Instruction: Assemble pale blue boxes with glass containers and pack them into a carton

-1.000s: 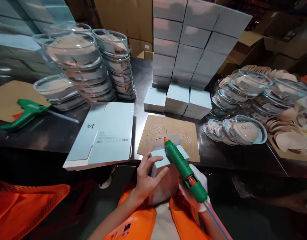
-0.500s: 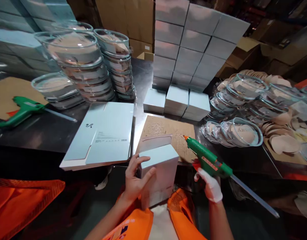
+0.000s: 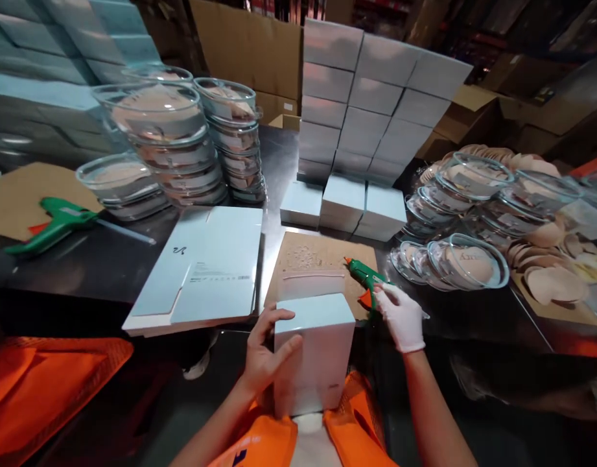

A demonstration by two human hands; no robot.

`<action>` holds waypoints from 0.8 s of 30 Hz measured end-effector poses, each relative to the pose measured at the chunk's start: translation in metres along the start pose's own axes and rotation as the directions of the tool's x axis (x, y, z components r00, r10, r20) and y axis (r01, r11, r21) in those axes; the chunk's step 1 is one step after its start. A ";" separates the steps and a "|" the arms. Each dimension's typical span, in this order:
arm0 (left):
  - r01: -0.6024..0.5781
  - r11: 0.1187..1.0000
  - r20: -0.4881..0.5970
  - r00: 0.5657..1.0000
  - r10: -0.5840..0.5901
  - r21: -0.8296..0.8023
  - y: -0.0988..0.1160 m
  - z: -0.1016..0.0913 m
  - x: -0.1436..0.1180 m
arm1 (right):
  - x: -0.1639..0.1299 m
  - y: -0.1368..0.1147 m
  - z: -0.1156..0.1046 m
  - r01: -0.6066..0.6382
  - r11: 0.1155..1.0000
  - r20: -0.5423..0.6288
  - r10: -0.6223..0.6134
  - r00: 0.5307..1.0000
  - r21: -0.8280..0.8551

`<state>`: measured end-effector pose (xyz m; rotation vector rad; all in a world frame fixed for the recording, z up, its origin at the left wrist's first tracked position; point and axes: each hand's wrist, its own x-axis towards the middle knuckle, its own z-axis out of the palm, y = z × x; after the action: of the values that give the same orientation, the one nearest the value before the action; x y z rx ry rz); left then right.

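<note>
Ref. landmark: cardboard mat [image 3: 308, 250] on the steel bench.

1. Box [image 3: 312, 357]: pale blue, upright, at the near edge of the mat, against the person's lap. Top flap [image 3: 312, 285] stands open, leaning back over the mat.
2. Left hand [image 3: 266, 353]: bare, on the box's left side. Fingers spread wide, thumb on the top edge, gripping the box.
3. Right hand [image 3: 400, 314]: white glove, at the mat's right near corner. Fingers curled over the rear of the glue gun [image 3: 366, 277]; nozzle rests on the mat's right edge, pointing left.
4. Flat box blanks [image 3: 205, 266]: left of the mat. Closed boxes [image 3: 344, 198]: just behind the mat. Clear round cases [image 3: 454, 259]: right of the mat. Second glue gun [image 3: 55, 224]: far left of the mat.

Step in hand (est.): gun at rest on the mat, flap not yet closed.

Next move req.: fold flap down square, press firmly while the left hand steadies the box; keep fingers off any hot glue.
</note>
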<state>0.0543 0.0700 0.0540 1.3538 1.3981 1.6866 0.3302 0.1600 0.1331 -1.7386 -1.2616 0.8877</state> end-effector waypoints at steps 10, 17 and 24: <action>0.032 0.959 -0.011 0.999 -0.036 -0.283 0.003 0.014 0.012 | -0.022 -0.017 0.025 0.042 0.918 0.556 -0.274 0.785 0.393; -0.128 0.972 0.081 0.986 0.146 -0.200 0.011 0.009 0.020 | -0.033 -0.026 0.018 0.499 0.818 0.580 -0.563 0.590 0.287; -0.156 0.975 -0.021 0.988 0.155 -0.158 0.037 -0.004 0.025 | -0.047 0.019 0.001 0.141 0.930 0.421 -0.284 0.861 0.339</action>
<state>0.0484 0.0793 0.0979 1.3966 1.1591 1.8641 0.3249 0.1112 0.1193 -1.1506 -1.4998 1.3353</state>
